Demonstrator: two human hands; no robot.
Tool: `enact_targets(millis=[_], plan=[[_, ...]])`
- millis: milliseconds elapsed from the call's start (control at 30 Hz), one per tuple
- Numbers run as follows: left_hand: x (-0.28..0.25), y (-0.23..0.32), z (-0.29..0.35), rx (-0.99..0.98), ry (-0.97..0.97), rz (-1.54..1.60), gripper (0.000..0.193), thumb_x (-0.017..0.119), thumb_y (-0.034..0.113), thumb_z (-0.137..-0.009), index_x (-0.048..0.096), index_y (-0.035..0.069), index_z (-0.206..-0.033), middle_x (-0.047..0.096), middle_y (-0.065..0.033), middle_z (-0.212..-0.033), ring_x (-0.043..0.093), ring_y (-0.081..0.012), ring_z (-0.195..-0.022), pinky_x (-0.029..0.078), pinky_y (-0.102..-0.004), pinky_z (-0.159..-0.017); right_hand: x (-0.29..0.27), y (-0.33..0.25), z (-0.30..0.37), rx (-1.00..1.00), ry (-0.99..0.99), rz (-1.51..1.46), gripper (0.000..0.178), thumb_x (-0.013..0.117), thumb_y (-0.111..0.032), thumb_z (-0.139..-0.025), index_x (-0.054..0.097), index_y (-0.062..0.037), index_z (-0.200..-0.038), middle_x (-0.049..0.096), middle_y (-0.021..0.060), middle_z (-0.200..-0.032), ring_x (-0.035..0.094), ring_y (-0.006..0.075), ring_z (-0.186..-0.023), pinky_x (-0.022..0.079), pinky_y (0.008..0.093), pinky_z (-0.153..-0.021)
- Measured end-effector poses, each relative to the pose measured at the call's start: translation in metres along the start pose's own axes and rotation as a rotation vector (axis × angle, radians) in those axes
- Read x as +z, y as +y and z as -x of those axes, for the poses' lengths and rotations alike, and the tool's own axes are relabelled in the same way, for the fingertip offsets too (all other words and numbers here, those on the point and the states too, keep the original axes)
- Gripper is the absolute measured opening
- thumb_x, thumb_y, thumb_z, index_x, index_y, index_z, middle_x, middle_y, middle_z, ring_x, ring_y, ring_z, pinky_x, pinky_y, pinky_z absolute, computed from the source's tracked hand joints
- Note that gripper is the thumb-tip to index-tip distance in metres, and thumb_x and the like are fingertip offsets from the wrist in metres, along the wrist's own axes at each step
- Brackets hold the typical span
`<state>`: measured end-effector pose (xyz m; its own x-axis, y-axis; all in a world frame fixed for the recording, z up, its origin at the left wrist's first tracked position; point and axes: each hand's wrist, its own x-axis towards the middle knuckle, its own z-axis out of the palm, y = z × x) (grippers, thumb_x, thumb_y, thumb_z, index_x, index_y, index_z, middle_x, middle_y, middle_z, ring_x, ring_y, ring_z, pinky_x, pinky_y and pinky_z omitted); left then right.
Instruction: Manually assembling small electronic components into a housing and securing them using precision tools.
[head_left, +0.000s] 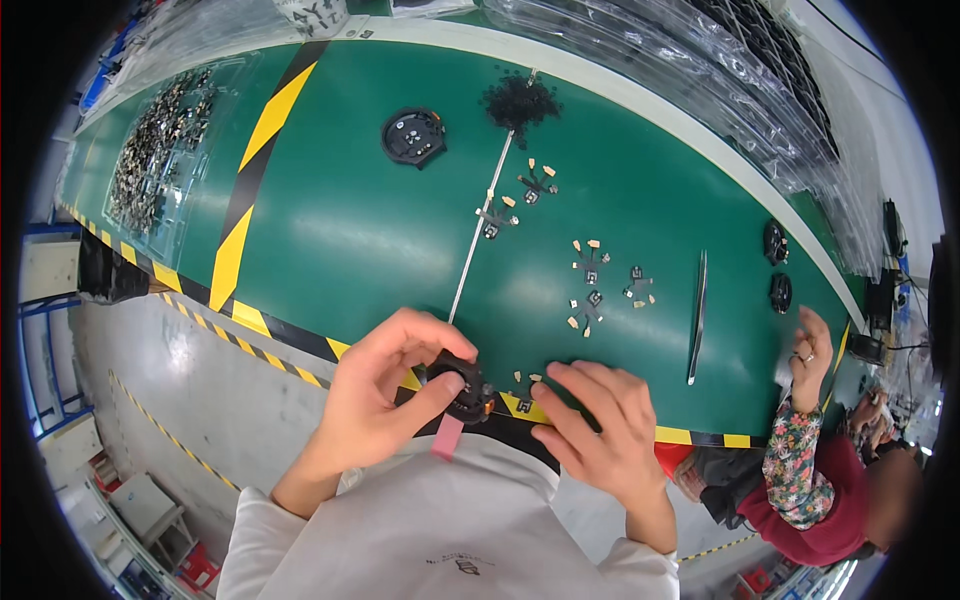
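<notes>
My left hand (395,390) is closed around a black round watch case (462,390), with the thumb laid across its inner side. The case has a small orange part on its rim, and a pink strip (447,438) hangs below it. My right hand (605,425) is at the table's near edge, its fingers apart. Its fingertips reach a small dark flex circuit (524,398) with tan tabs; the fingers partly cover this part. Several similar flex circuits (592,262) lie spread out ahead on the green table (360,260).
Another black case (413,137) and a heap of small black rings (521,102) sit farther back. Tweezers (698,320) lie at the right, near two black cases (780,292). A transparent tray of small metal parts (160,150) is far left. A co-worker's hand (812,355) is at the right.
</notes>
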<state>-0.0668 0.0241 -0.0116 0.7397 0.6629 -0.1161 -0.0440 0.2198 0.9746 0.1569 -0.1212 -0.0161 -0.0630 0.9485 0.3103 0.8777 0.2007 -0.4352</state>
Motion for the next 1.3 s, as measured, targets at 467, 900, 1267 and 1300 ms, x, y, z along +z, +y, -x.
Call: enact_targets(millis=[467, 900, 1267, 1300], plan=[[0.023, 0.014, -0.009, -0.112, 0.113, 0.175, 0.044, 0.052, -0.013, -0.093, 0.043, -0.003, -0.135, 0.054, -0.0149, -0.120, 0.058, -0.0181, -0.105, 0.058, -0.0313, -0.085, 0.005, 0.002, 0.016, -0.123, 0.068, 0.039, 0.028, 0.086, -0.006, -0.070, 0.074, -0.0051, -0.095, 0.075, 0.0070, -0.106, 0.069, 0.0239, -0.099, 0.058, 0.0445, -0.090], [0.029, 0.006, -0.009, -0.191, -0.045, 0.066, 0.049, 0.063, -0.006, -0.095, 0.045, 0.002, -0.140, 0.061, -0.0126, -0.126, 0.064, -0.0157, -0.112, 0.053, -0.0289, -0.093, -0.005, 0.004, 0.012, -0.023, 0.175, -0.417, 0.020, 0.071, 0.014, -0.070, 0.065, 0.0019, -0.085, 0.074, 0.0180, -0.099, 0.071, 0.0275, -0.075, 0.061, 0.0371, -0.070], [0.040, 0.004, -0.027, -0.129, -0.114, 0.072, 0.060, 0.067, -0.013, -0.087, 0.046, -0.002, -0.142, 0.057, -0.0141, -0.134, 0.060, -0.0198, -0.123, 0.048, -0.0339, -0.106, -0.007, 0.025, -0.010, 0.361, 0.114, -1.140, 0.018, 0.062, 0.015, -0.087, 0.060, 0.0068, -0.103, 0.067, 0.0235, -0.093, 0.070, 0.0244, -0.077, 0.063, 0.0337, -0.063], [0.040, 0.002, -0.028, -0.094, -0.121, 0.077, 0.058, 0.067, -0.010, -0.089, 0.047, -0.001, -0.142, 0.058, -0.0125, -0.135, 0.061, -0.0177, -0.121, 0.050, -0.0325, -0.103, -0.007, 0.027, -0.010, 0.363, 0.117, -1.139, 0.018, 0.062, 0.015, -0.087, 0.060, 0.0068, -0.103, 0.067, 0.0235, -0.093, 0.070, 0.0244, -0.077, 0.063, 0.0337, -0.063]])
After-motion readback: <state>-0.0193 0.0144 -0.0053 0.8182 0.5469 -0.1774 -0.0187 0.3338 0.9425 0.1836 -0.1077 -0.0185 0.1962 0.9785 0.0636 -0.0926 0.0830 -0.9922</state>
